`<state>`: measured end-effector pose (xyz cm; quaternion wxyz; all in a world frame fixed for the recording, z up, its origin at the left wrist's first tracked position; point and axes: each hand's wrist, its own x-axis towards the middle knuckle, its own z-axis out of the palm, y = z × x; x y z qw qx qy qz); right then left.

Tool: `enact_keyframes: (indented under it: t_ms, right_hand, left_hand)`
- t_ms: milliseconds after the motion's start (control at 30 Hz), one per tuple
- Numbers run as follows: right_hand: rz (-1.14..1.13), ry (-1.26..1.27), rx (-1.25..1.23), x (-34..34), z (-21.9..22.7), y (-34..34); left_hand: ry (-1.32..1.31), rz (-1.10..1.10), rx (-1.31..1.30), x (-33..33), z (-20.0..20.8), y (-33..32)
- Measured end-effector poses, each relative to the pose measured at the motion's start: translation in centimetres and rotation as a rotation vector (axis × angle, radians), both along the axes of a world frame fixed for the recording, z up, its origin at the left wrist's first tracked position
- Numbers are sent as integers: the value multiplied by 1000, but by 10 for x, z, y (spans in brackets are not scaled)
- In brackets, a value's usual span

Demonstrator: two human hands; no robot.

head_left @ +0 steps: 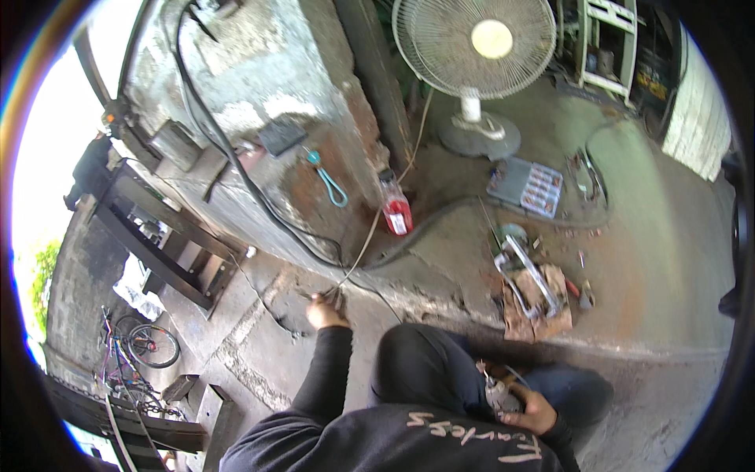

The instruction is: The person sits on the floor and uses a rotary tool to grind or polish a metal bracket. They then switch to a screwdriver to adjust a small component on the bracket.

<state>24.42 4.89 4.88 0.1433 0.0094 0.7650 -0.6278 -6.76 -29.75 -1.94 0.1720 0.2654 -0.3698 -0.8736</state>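
My left hand (pixel 326 311) reaches out over the floor at left of my knee, its fingers closed where a thin pale cable (pixel 366 245) comes down. A small dark piece sticks out beside the fingers, too small to make out. Close to my lap, my right hand (pixel 533 411) is wrapped round a rounded grey metal part (pixel 502 396). Something short and reddish juts from the top of that part, and a thin bluish cord runs beside it. The palm and some of the fingers hide its lower side.
On the ledge ahead stand a fan (pixel 473 47), a red-filled bottle (pixel 397 211) and a compartment box (pixel 527 186). Metal handles (pixel 535 275) lie on cardboard (pixel 515 318). A thick black hose (pixel 429 228) crosses the ledge. Bicycles (pixel 134 346) and steel frames (pixel 161 236) stand left.
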Motion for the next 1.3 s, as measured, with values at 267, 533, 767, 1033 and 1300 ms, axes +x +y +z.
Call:
enact_keyframes:
  t_ms: [267,533,767,1033,1300]
  right_hand:
    - [61,-14,-132,-14,-17,2]
    - [24,-45,-208,-9,-11,3]
    - [-50,-60,-201,-23,-23,10]
    - [44,-46,-131,-69,-27,11]
    - [38,-99,-204,-96,-30,6]
  left_hand:
    - [936,3,-1042,-76,312,-21]
    - [490,663,-1606,-288,500,-44]
    - [464,687,-1530,-340,533,-51]
    - [332,677,-1681,-351,550,-60]
    - [407,792,-1713,-348,542,-64]
